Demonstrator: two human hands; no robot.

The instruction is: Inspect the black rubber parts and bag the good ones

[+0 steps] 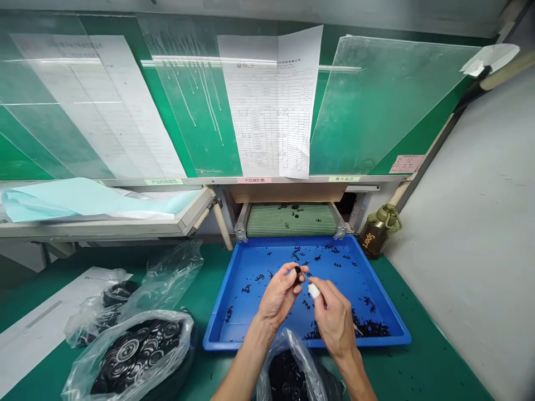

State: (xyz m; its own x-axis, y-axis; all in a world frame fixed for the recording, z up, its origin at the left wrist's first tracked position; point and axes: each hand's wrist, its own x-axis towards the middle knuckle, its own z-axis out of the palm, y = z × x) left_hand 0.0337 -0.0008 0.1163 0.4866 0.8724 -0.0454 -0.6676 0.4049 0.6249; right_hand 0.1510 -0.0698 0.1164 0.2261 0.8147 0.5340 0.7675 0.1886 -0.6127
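Over the blue tray (254,312), my left hand (279,295) pinches a small round black part (297,270) between thumb and fingers. My right hand (334,312), with a white cover on its thumb, is closed around a thin tool whose tip end points at the black part; the tool's shape is mostly hidden by the fingers. The two hands are close together. Small black bits (371,327) lie scattered in the tray, piled thickest at its lower right corner.
An open plastic bag of black round parts (142,353) stands at the left, another bag (286,376) below my hands. A green conveyor (291,221) ends at the tray's back edge. A bottle (376,234) stands at the right, a shelf (167,225) at the left.
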